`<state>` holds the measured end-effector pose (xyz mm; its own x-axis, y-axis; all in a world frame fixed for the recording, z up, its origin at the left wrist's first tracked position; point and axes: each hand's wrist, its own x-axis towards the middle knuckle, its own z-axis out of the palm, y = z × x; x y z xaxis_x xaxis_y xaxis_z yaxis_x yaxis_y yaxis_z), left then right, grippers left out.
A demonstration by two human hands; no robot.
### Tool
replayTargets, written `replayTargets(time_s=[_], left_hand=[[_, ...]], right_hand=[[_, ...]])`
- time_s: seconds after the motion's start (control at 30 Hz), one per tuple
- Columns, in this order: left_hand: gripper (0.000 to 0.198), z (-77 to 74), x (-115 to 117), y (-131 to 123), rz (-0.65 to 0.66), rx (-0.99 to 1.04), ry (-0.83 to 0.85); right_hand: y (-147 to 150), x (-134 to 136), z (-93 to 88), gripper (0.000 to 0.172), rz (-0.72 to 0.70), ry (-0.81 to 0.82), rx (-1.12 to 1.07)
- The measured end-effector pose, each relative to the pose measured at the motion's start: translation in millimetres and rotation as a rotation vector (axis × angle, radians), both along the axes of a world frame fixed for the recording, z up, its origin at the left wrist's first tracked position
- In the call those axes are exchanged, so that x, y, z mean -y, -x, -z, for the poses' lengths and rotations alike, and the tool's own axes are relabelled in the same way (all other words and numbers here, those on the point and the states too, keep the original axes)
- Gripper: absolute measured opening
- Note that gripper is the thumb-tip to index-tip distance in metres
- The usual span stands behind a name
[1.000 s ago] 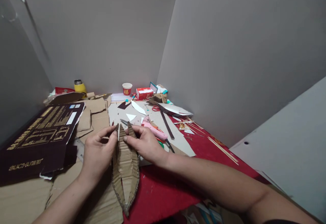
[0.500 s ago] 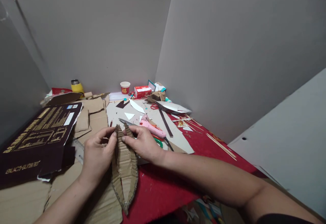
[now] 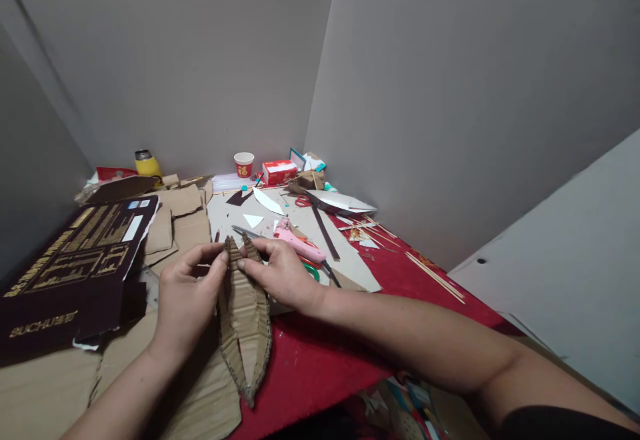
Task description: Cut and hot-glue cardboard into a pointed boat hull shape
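Note:
A boat-shaped piece of corrugated cardboard [image 3: 245, 320] is held between both hands, its pointed end toward me. It has raised side walls and two split tips at the far end. My left hand [image 3: 190, 293] pinches the left wall near its tip between thumb and fingers. On the opposite wall, my right hand [image 3: 283, 273] grips near the right tip, thumb on the inside. Just beyond the hands lie a pink glue gun [image 3: 300, 243] and scissors whose grey blades [image 3: 245, 232] point left. Green handles [image 3: 313, 271] show partly behind my right hand.
A dark printed box panel [image 3: 75, 260] and cardboard sheets [image 3: 185, 227] cover the left side. Thin wooden sticks [image 3: 435, 277] lie on the red cloth [image 3: 320, 367] at right. A paper cup [image 3: 244, 165], red box [image 3: 279, 172] and yellow bottle [image 3: 149, 165] stand at the back.
The view has shifted slightly, so the table items sit a little higher. Both hands keep their hold on the cardboard piece, with hardly any movement.

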<state>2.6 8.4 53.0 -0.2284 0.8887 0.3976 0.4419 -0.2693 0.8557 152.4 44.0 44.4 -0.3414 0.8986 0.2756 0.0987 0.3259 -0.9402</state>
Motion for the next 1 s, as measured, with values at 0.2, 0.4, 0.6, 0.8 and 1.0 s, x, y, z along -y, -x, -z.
replayTargets(time_s=[0.2,0.4,0.6,0.8,1.0], left_hand=[[0.016,2.4,-2.3,0.5,0.049,0.140,0.084],[0.018,4.4,-4.0,-0.6,0.062,0.186,0.107],[0.022,3.3,-2.9,1.1,0.090,0.147,0.099],[0.023,7.3,-4.8,2.2,0.133,0.121,0.086],[0.025,9.0,-6.1,2.8,0.143,0.108,0.095]], right_hand=[[-0.5,-0.9,1.8,0.012,-0.016,0.002,0.013],[-0.8,-1.5,1.2,0.013,0.001,0.007,0.058],[-1.9,-0.2,0.4,0.012,0.018,0.005,0.068],[-1.6,-1.4,2.3,0.013,0.012,0.002,0.036],[-1.2,-2.1,4.4,0.015,-0.004,0.008,0.012]])
